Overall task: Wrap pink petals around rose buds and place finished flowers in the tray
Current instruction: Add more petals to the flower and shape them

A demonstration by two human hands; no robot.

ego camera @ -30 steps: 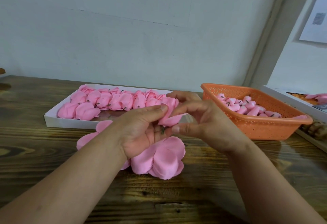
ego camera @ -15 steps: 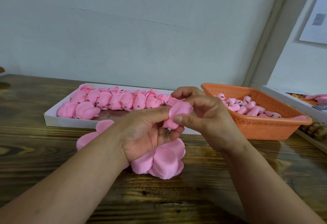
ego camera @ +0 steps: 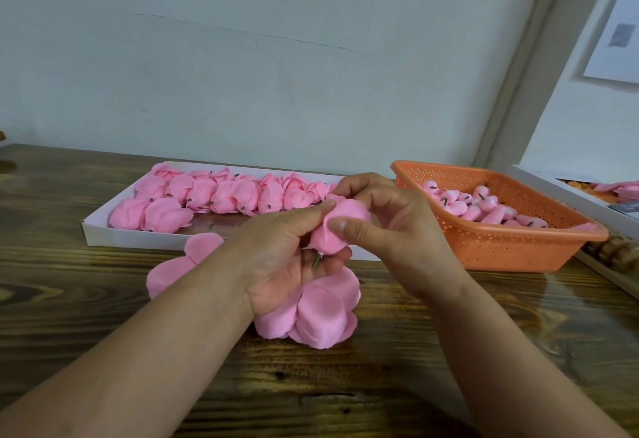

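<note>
Above the table's [ego camera: 397, 361] middle, the left hand [ego camera: 287, 257] pinches a half-wrapped rose bud [ego camera: 337, 230] by its base while the right hand [ego camera: 390, 230] presses a petal around it, loose petals [ego camera: 321, 313] beneath, the tray [ego camera: 103, 233] of finished flowers just behind.

The petal [ego camera: 340, 226] now curls fully round the bud, the right hand [ego camera: 390, 230] thumb pressing it closed against the left hand [ego camera: 287, 254] fingertips.

Both forearms are bare to the frame's edge, and the hands [ego camera: 345, 244] wear no gloves or rings.
</note>
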